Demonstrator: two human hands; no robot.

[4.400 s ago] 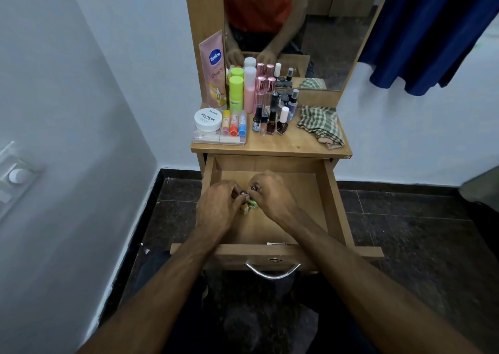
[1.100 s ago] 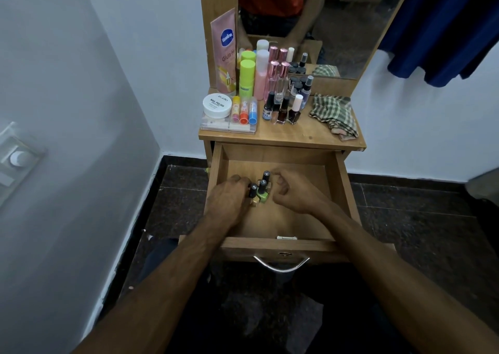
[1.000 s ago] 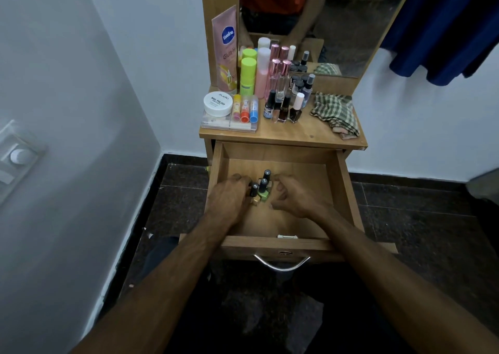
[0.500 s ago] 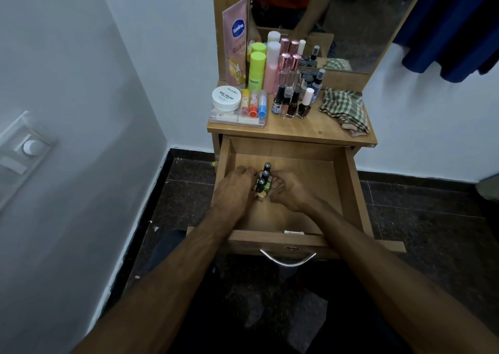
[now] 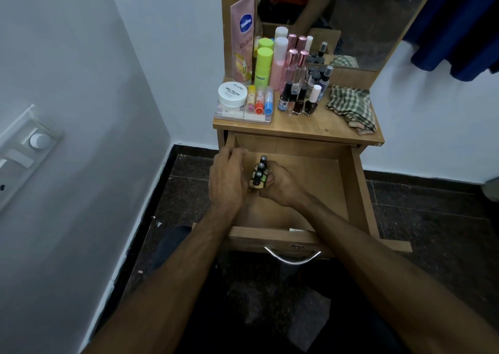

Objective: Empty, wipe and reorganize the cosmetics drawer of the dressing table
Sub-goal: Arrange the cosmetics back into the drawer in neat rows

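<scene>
The wooden drawer (image 5: pixel 356 186) of the dressing table stands pulled out. Three small nail polish bottles (image 5: pixel 259 174) with black caps stand upright in a tight row near its left side. My left hand (image 5: pixel 229 175) presses its palm against their left side, fingers stretched toward the drawer's back left corner. My right hand (image 5: pixel 283 186) holds the row from the right and front, with fingers curled against it and thumb at the front bottle. The other cosmetics stand on the tabletop (image 5: pixel 310 127).
On the tabletop are a white nail polish jar (image 5: pixel 232 93), a pink Vaseline tube (image 5: pixel 244 38), a green-capped bottle (image 5: pixel 263 66), more polish bottles (image 5: pixel 299 101) and a checked cloth (image 5: pixel 351 108). A mirror (image 5: pixel 364 16) rises behind. A wall stands close on the left.
Both hands have closed in on the three bottles and slid them leftward in the drawer. The bottles now stand in a tighter row.
</scene>
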